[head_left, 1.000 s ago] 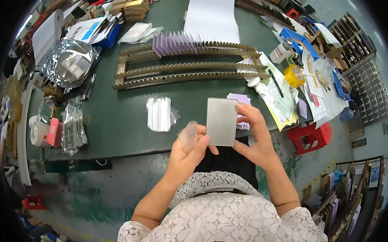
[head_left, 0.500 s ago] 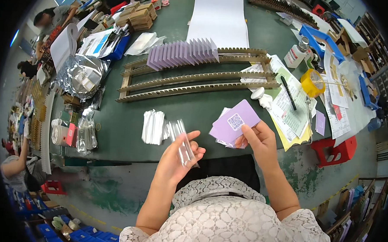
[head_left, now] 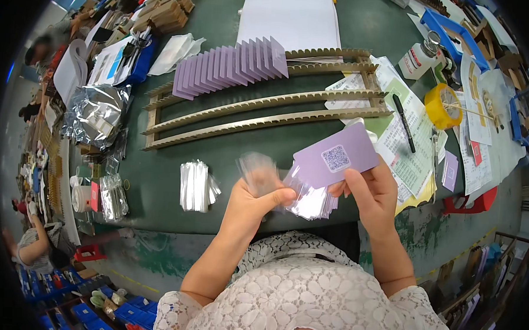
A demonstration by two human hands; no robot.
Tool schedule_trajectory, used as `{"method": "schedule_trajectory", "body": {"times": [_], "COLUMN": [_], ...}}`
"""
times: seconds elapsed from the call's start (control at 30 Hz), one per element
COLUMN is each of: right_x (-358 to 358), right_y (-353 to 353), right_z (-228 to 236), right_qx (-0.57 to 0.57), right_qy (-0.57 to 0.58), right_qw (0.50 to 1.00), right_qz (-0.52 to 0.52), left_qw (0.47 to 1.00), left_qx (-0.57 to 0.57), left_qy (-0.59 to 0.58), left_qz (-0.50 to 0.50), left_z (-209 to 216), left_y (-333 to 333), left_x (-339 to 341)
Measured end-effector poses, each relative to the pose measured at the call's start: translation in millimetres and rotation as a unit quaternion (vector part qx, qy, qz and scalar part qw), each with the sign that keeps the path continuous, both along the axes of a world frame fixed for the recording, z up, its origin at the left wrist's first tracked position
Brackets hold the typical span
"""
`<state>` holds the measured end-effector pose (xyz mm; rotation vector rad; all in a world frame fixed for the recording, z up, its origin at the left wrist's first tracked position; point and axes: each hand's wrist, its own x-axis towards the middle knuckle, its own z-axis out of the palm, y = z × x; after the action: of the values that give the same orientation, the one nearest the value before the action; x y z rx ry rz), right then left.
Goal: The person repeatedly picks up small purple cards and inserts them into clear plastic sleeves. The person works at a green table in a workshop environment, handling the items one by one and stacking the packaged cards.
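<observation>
My right hand pinches a purple card with a white square code between thumb and fingers. Close to the card's lower left corner is my left hand, closed on clear plastic sleeves that are smeared by motion. A see-through film overlaps that corner; whether the card is inside it I cannot tell. Below the card lies a pile of shiny clear sleeves. Another pile of sleeves rests left of my left hand. Beyond both hands, a slotted metal rack holds a row of upright purple cards.
Papers with a black pen lie at the right, beside a yellow tape roll and a white bottle. Silvery plastic bags sit at the left. A white sheet covers part of the far table.
My left hand has moved right, bringing the sleeves up to the card. Its fingers have closed more. The card has turned slightly, and the whole view has shifted.
</observation>
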<state>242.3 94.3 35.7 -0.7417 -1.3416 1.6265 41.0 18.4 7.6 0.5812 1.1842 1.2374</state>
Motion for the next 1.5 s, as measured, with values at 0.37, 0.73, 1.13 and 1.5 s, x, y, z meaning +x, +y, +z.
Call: {"method": "schedule_trajectory", "body": {"times": [0.37,0.73,1.13,1.5], "right_x": [-18.4,-12.7,17.3,27.9], "right_y": [0.7,-9.7,-0.7,11.5], "right_z": [-8.8,0.0,-25.4,-19.2], "right_qx": [-0.010,0.125,0.055,0.087], "right_qy": [-0.059,-0.207,-0.344,-0.394], "right_qw": [0.998,0.966,0.936,0.893], "right_qz": [0.019,0.091,0.048,0.200], "left_qw": [0.995,0.996,0.991,0.993], "left_qx": [-0.066,-0.008,0.021,0.081], "left_qy": [-0.046,0.072,0.135,0.079], "left_qz": [0.053,0.044,-0.009,-0.028], "left_z": [18.6,21.8,-35.9,-39.1], "left_y": [3.8,4.1,16.6,22.1], "left_x": [1.4,8.6,-0.1,18.7]}}
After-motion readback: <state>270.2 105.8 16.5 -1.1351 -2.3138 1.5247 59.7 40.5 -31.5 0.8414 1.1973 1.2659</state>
